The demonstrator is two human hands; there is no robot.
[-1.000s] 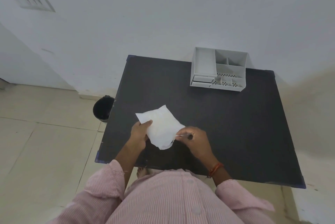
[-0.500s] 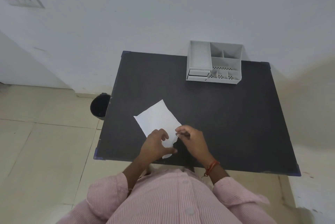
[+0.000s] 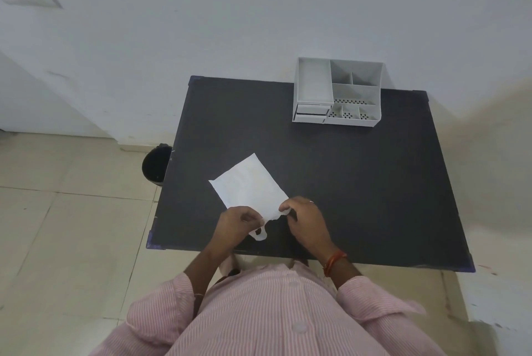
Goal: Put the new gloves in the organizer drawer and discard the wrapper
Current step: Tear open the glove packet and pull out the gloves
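A white glove wrapper (image 3: 248, 185) lies flat on the black table (image 3: 359, 183), near the front edge. My left hand (image 3: 237, 226) pinches its near left corner, where a torn strip hangs down. My right hand (image 3: 305, 219) pinches the near right corner of the same edge. The edge between my hands looks ragged and partly torn. The gloves inside are hidden. A white desk organizer (image 3: 338, 92) with two small shut drawers at its lower left stands at the table's far edge, against the wall.
A black waste bin (image 3: 155, 164) stands on the tiled floor just left of the table. A white wall runs behind the table. My pink striped shirt fills the bottom of the view.
My left hand has moved from the wrapper's left side to its near edge, close to the right hand. The near edge now shows a tear with a strip hanging.
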